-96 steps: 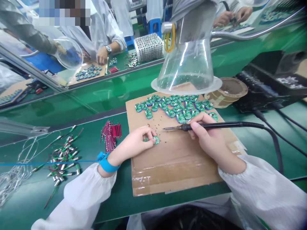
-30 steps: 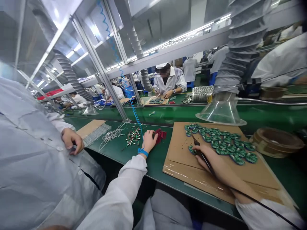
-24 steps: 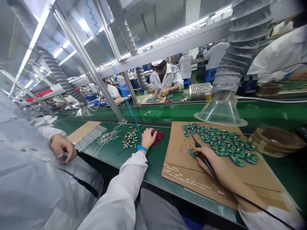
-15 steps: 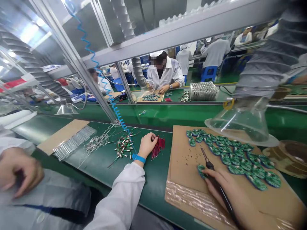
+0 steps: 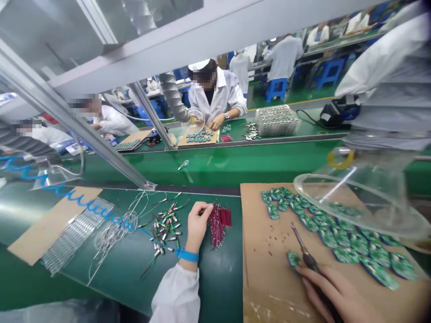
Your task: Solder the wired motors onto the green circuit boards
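My left hand point(image 5: 197, 224), with a blue wrist strap point(image 5: 187, 255), has thumb and forefinger pinched on a thin red wire at the upper left edge of a bundle of red wires point(image 5: 217, 229). My right hand point(image 5: 332, 287) is closed around a soldering iron point(image 5: 310, 260), its tip pointing up and left above the cardboard. Its fingertips also touch a small green circuit board point(image 5: 294, 261) lying on the cardboard point(image 5: 259, 287). Several more green circuit boards point(image 5: 352, 242) lie in rows to the right of the iron.
Left of my hand lie small metal cylinders with green wires point(image 5: 164, 229), white cable point(image 5: 117, 229) and a clear plastic tray point(image 5: 79, 233). A clear fume hood point(image 5: 357, 197) hangs over the boards. A co-worker point(image 5: 215, 94) sits across the green divider point(image 5: 215, 161). A blue coiled cord point(image 5: 84, 204) crosses the left side.
My left hand has drawn slightly up and left, off the middle of the red wires. The view has shifted, and the neighbour's hand at left has gone out of sight. My right hand keeps the iron.
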The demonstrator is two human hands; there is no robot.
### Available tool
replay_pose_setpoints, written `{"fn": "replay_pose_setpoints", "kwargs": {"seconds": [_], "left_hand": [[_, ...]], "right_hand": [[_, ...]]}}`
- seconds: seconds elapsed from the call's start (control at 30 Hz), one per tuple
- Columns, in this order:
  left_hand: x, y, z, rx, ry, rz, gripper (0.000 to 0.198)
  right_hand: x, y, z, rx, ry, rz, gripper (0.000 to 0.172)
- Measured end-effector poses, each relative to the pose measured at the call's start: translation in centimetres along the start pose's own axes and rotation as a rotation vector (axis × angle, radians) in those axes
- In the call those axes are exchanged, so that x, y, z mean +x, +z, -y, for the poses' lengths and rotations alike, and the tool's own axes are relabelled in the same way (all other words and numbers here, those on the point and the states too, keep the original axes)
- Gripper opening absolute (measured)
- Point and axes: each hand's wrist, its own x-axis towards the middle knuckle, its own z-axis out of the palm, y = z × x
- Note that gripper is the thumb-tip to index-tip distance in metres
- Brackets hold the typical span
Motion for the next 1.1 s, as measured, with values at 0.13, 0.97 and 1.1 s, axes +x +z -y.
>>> {"fn": "replay_pose_setpoints", "kwargs": {"seconds": [0.13, 0.97, 1.1], "left_hand": [[0.0, -0.4, 0.4, -0.052, -0.02, -0.073, 0.03], [-10.7, 8.5, -11.2, 0.043, -0.033, 0.719, 0.018], [-10.5, 8.2, -10.9, 0.106, -0.027, 0.809, 0.023]], "right_hand": [[1.0, -0.8, 1.6, -0.025, -0.043, 0.03, 0.024], [1.4, -2.2, 1.3, 0.307, 0.02, 0.029, 0.035], [0.8, -2.7, 1.4, 0.41, 0.17, -0.064, 0.032]]}}
